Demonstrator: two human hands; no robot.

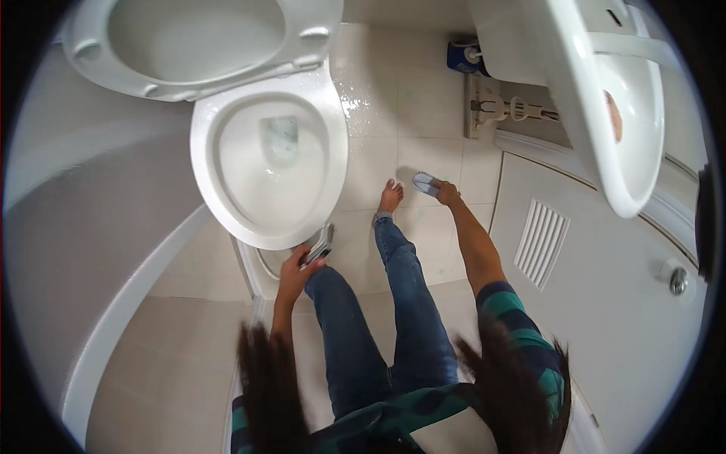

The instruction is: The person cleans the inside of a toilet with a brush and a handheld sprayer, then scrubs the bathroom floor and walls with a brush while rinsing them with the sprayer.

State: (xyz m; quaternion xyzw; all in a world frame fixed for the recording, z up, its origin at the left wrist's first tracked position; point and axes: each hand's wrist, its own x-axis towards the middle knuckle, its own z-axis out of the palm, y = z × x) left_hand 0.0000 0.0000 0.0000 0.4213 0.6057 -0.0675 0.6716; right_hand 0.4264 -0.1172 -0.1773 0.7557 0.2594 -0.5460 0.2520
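Observation:
My right hand is closed around the end of a small white and grey-blue scrub brush, held low over the tiled floor just beside my bare foot. My left hand grips a silver-grey handheld object with darker parts; its exact kind does not show. That object is close to the front rim of the white toilet bowl. Water stands in the bowl, and its seat and lid are raised.
A white washbasin juts out at the upper right, with a blue container below it. To the right is a white door with a vent and a round knob. Water glistens on the floor tiles beside the toilet.

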